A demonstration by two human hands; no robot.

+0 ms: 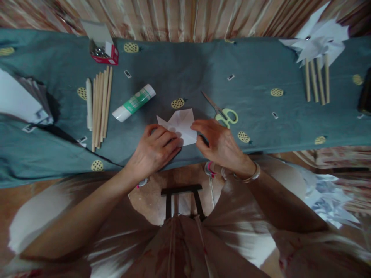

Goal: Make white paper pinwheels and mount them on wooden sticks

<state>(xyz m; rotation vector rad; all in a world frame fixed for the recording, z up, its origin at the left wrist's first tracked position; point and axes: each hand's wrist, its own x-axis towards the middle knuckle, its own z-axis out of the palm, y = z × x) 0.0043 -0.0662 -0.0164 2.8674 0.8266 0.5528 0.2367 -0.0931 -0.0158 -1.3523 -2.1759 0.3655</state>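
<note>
As both hands (158,144) (216,141) touch it, paper (185,125) between

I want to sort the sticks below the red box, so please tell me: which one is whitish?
The leftmost stick, beside a printed pineapple; the other sticks there are tan.

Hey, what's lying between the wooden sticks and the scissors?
The head view shows the glue stick nearest the sticks, then a pineapple printed on the cloth and the top of the white paper.
</note>
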